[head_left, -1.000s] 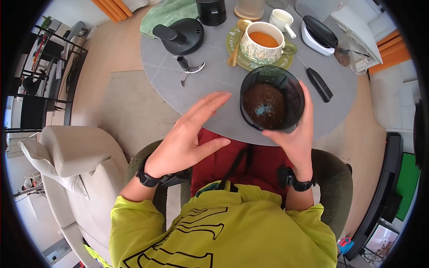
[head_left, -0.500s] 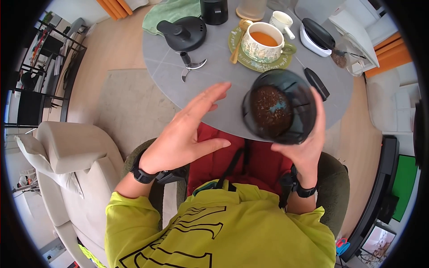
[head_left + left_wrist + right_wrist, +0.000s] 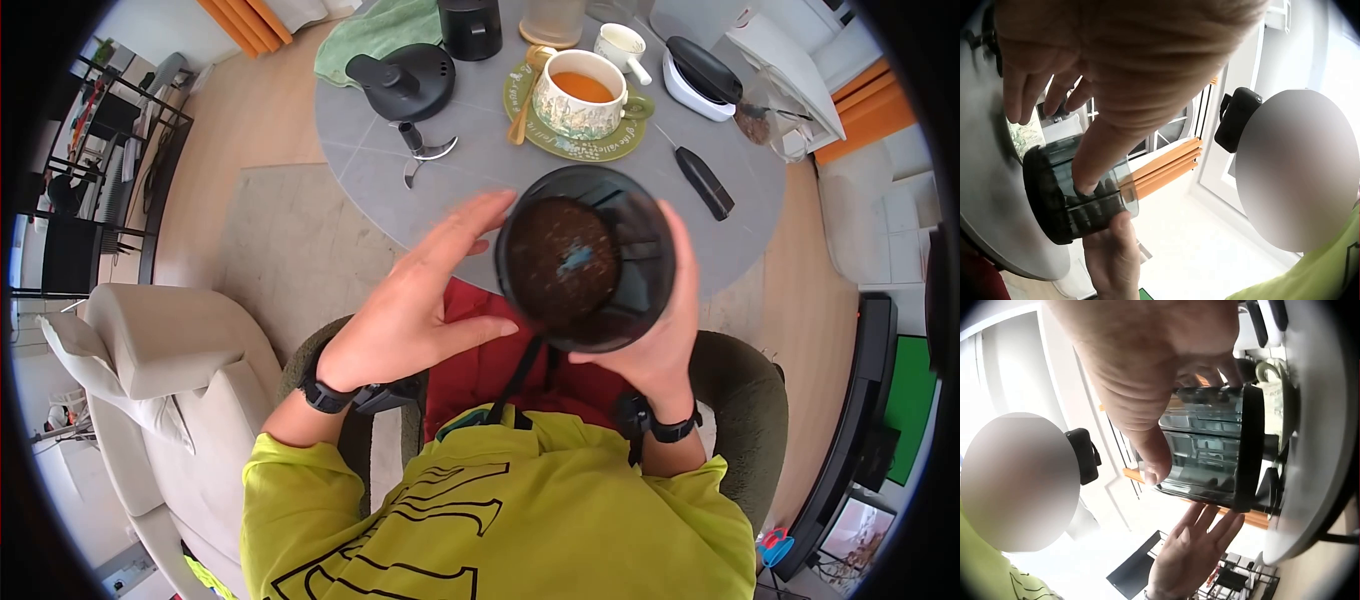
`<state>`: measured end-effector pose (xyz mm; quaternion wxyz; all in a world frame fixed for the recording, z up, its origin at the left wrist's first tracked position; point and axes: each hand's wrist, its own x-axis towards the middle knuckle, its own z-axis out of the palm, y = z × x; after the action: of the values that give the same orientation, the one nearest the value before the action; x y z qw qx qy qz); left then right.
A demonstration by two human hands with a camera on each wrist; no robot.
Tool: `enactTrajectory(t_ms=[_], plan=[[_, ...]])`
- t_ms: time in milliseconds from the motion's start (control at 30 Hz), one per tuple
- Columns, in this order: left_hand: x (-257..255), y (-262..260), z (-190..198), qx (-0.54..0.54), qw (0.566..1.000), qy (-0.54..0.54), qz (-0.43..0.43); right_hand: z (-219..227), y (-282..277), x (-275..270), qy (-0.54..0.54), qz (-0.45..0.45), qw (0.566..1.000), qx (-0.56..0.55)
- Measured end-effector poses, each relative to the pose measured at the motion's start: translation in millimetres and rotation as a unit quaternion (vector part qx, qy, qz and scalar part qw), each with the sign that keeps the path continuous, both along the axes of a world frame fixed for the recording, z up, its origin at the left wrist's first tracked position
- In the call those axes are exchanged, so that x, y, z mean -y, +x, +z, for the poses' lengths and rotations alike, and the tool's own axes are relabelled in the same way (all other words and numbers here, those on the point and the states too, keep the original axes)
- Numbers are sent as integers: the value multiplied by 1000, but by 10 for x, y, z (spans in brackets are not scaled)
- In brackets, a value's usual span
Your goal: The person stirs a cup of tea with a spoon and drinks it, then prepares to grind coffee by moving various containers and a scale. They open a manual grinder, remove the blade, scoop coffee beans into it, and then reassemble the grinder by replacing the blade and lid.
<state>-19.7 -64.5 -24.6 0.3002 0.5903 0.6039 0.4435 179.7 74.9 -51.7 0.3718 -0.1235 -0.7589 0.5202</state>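
Observation:
A smoky transparent cup with dark brown grounds inside is tilted over the near table edge. The right hand grips it around its side, thumb toward the near side. Fingers straight and spread, the left hand is beside the cup's left side; in the right wrist view the left hand's fingertips are at the black base, and whether they touch is unclear. In the left wrist view the cup shows its black base facing the table. Beyond the hands lies a metal blade.
On the grey table are a black lid, green cloth, black container, soup mug on a green plate, small white cup, black handheld device and white-and-black box.
The right hand moved the cup right and nearer, then back left toward the left hand, with its tilt changing. The left hand stays nearly in place.

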Motion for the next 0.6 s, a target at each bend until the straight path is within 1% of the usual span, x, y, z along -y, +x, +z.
enactTrajectory(t_ms=[33, 100, 133, 200, 300, 367, 433, 467, 533, 600], plan=[[-8, 10, 4, 0, 1000, -1, 0, -26, -28, 51, 16, -10, 1000, 12], [-25, 44, 13, -72, 997, 7, 12, -87, -81, 92, 4, -12, 1000, -2], [-30, 67, -1, -72, 997, 5, 16, -107, -108, 107, -8, -14, 1000, -16], [-28, 109, -42, -59, 997, 14, 53, -128, -162, 155, -17, -5, 1000, -19], [-30, 109, -74, -55, 995, 12, 78, -155, -170, 178, -31, 9, 999, -15], [-26, 78, -59, -56, 995, 11, 77, -149, -123, 138, -36, 17, 999, -6], [-19, 40, -45, -57, 995, 9, 76, -103, -60, 86, -46, 29, 997, 55], [-16, 20, -40, -55, 996, 4, 69, -87, -66, 86, -48, 29, 997, 56], [-15, 11, -24, -54, 997, -1, 62, -63, -92, 75, -83, 32, 995, 38], [-17, 10, -11, -111, 993, 17, 47, -67, -87, 49, -94, 49, 993, 44]])
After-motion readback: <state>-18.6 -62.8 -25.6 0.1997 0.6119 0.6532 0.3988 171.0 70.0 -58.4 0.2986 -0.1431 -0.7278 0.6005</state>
